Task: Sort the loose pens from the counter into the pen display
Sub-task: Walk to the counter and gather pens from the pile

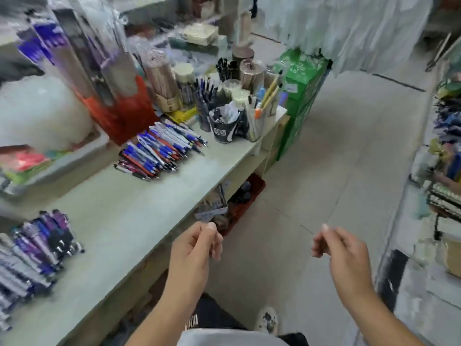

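Head | loose pens (159, 151) on counter (139, 208) | fingers (212, 236) well apart, empty

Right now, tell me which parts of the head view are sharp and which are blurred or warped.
Head view: the pen pile in the middle of the counter is the sharpest part; the purple pens at the left edge smear, the hanging packets and far shelves look streaked, and the wide lens bends the counter edge. Both the left hand and right hand are soft-edged; lighting is even, without harsh glare.

White label on black round plastic pen cup (222, 129) too blurred to read, print on green cardboard box (300, 78) illegible, no other text was readable
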